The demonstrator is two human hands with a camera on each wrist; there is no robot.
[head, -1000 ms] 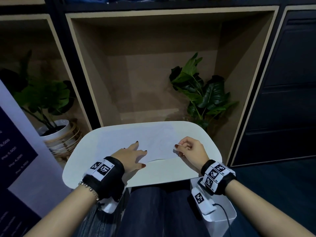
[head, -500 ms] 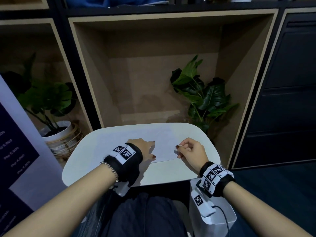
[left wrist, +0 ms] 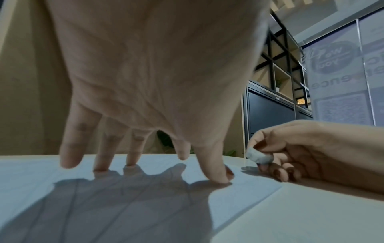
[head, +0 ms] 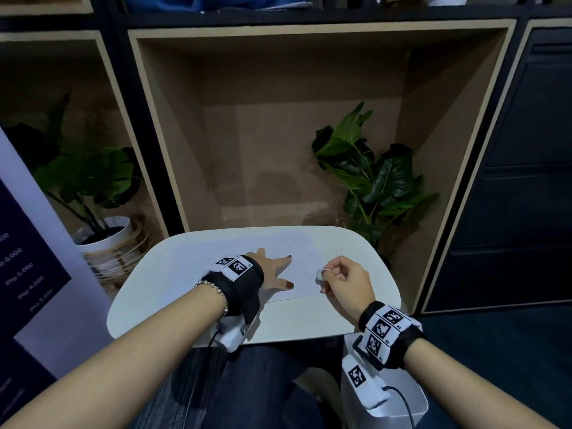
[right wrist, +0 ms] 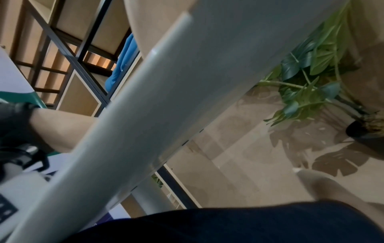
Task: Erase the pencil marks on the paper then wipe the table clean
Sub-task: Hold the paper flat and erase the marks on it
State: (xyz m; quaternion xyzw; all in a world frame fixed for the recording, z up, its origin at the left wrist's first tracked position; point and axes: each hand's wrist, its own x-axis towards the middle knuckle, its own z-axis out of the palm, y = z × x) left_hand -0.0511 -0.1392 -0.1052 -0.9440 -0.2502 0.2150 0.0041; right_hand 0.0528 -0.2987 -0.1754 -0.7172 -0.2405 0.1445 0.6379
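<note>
A white sheet of paper (head: 297,258) lies flat on the small white table (head: 309,320); its pencil marks are too faint to make out. My left hand (head: 272,270) presses on the paper's middle with spread straight fingers (left wrist: 216,171), fingertips touching the sheet (left wrist: 41,197). My right hand (head: 343,280) hovers at the paper's right edge and pinches a small white eraser (head: 319,275) between thumb and forefinger. The left wrist view shows the eraser (left wrist: 258,156) held just above the paper's corner. In the right wrist view only the table's edge (right wrist: 124,131) from below shows, and the right hand is hidden.
A potted plant (head: 371,181) stands behind the table on the right, and another in a white pot (head: 105,236) at the left. Shelving (head: 278,119) backs the table. A white bin (head: 399,407) sits under my right wrist. My lap is below the near edge.
My left hand has slid right and farther onto the middle of the paper, fingers spread. My right hand stays at the paper's right edge with the eraser.
</note>
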